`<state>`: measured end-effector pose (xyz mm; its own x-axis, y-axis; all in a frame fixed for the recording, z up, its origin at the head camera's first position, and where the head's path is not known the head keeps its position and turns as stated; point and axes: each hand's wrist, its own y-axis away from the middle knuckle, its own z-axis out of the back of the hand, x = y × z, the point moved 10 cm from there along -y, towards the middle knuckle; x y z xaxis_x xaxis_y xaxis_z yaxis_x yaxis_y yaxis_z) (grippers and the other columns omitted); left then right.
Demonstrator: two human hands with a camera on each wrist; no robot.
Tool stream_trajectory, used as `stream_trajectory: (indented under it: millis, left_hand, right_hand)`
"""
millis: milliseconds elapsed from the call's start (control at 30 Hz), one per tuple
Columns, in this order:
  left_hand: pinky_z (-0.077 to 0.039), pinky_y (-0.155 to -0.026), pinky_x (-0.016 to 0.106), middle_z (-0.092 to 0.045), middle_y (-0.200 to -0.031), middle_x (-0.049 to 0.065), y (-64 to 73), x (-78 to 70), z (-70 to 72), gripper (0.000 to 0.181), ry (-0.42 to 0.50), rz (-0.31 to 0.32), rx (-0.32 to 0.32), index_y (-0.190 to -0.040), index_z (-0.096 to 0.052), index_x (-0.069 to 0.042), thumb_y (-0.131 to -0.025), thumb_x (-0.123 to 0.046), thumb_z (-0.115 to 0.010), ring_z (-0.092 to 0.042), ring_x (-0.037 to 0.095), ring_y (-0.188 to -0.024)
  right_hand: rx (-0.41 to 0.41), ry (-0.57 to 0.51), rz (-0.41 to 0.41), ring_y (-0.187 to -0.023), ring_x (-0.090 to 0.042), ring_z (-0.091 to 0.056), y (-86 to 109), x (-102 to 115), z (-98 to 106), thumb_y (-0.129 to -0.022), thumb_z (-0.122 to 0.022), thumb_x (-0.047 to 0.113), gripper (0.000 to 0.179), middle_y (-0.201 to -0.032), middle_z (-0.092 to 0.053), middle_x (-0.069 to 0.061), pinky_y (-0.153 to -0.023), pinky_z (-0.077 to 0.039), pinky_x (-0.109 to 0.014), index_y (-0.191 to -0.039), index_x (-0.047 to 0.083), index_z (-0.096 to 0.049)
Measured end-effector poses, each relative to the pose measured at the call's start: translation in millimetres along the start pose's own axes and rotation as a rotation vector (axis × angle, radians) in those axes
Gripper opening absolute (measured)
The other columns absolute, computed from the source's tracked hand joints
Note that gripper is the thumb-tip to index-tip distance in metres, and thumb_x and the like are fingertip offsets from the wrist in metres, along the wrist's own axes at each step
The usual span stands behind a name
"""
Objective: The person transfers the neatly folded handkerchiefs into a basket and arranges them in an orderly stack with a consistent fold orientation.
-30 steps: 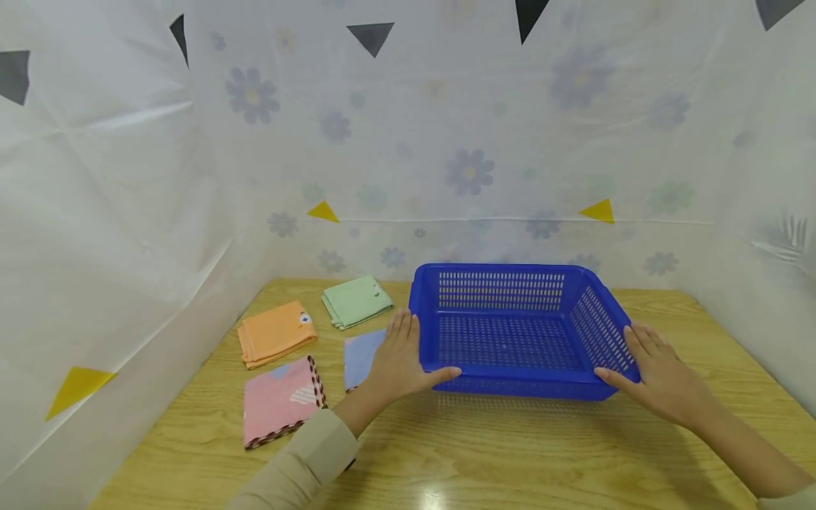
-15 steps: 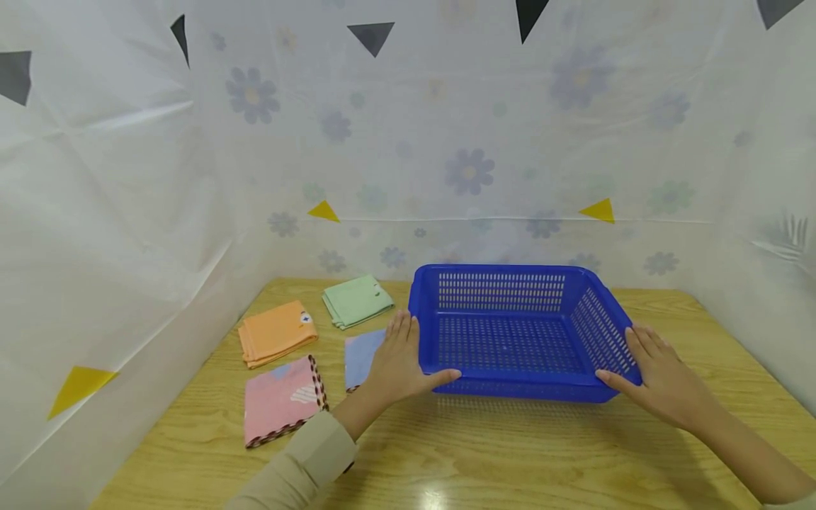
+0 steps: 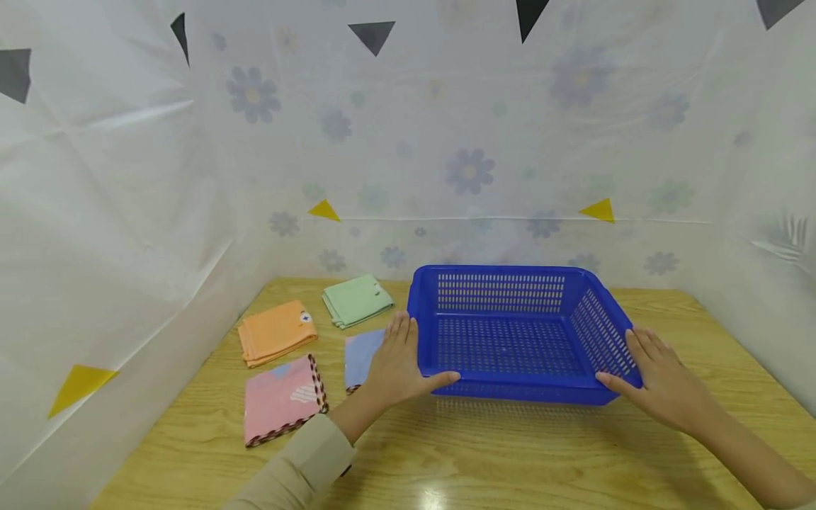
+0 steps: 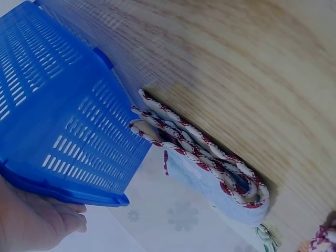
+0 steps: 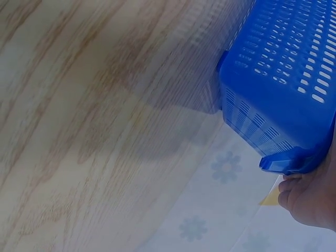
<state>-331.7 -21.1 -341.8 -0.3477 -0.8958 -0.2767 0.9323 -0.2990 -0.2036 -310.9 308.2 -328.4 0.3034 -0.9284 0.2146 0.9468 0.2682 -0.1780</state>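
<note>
A blue plastic basket (image 3: 506,347) with slotted walls sits on the wooden table, nothing inside it. My left hand (image 3: 397,361) holds its left front corner, thumb over the front rim and fingers along the side. At the right front corner my right hand (image 3: 663,379) holds it likewise. Beneath the rim, the fingers of the left hand (image 4: 42,218) show in the left wrist view; those of the right hand (image 5: 312,194) show in the right wrist view. A folded blue cloth (image 3: 363,356) lies beside the left hand, partly hidden by it.
Left of the basket lie more folded cloths: a green one (image 3: 358,301), an orange one (image 3: 277,334) and a pink one (image 3: 283,400) with a checked edge. The wooden table (image 3: 510,453) is enclosed by a pale flowered curtain (image 3: 408,127) at the back and sides.
The basket's front edge sits very slightly nearer to me than before. Both hands keep their places on it, and the cloths lie as they were.
</note>
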Motion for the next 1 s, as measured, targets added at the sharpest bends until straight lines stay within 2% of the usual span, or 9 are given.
stream_trajectory:
  millis: [267, 567, 800, 1000]
  left_hand:
    - [-0.012, -0.115, 0.042, -0.01, -0.15, 0.02, 2.8, -2.4, 3.6, 0.119, -0.002, -0.009, -0.011, -0.142, -0.015, 0.004, -0.067, -0.087, -0.028, -0.006, 0.031, -0.14]
    - [-0.01, -0.116, 0.04, -0.01, -0.15, 0.019, 6.6, -2.6, 4.5, 0.117, 0.001, -0.003, 0.0, -0.142, -0.015, 0.003, -0.068, -0.085, -0.031, -0.007, 0.03, -0.14]
    - [-0.01, -0.116, 0.039, -0.009, -0.151, 0.019, 8.5, -1.8, 4.8, 0.118, -0.008, 0.006, 0.003, -0.143, -0.015, 0.003, -0.067, -0.086, -0.029, -0.005, 0.029, -0.14]
    - [-0.01, -0.116, 0.039, -0.009, -0.15, 0.019, 10.4, -1.3, 4.2, 0.119, -0.004, 0.009, 0.001, -0.143, -0.014, 0.003, -0.066, -0.087, -0.027, -0.005, 0.028, -0.14]
  right_hand:
    - [-0.021, -0.001, 0.01, -0.133, -0.049, 0.005, 2.7, 1.7, 4.0, -0.087, -0.049, 0.048, 0.092, -0.141, -0.008, -0.04, -0.109, 0.016, -0.05, -0.138, -0.016, -0.007]
    - [-0.025, 0.01, 0.012, -0.133, -0.049, 0.003, 3.9, 4.2, 3.4, -0.087, -0.05, 0.047, 0.091, -0.141, -0.009, -0.04, -0.11, 0.015, -0.049, -0.138, -0.016, -0.009]
    - [-0.032, 0.024, 0.02, -0.133, -0.05, 0.003, 5.5, 6.1, 3.9, -0.087, -0.05, 0.047, 0.091, -0.14, -0.01, -0.041, -0.11, 0.017, -0.046, -0.137, -0.016, -0.009]
    - [-0.037, 0.017, 0.016, -0.133, -0.048, 0.004, 7.1, 7.3, 6.4, -0.087, -0.05, 0.047, 0.091, -0.14, -0.01, -0.04, -0.11, 0.015, -0.049, -0.138, -0.015, -0.008]
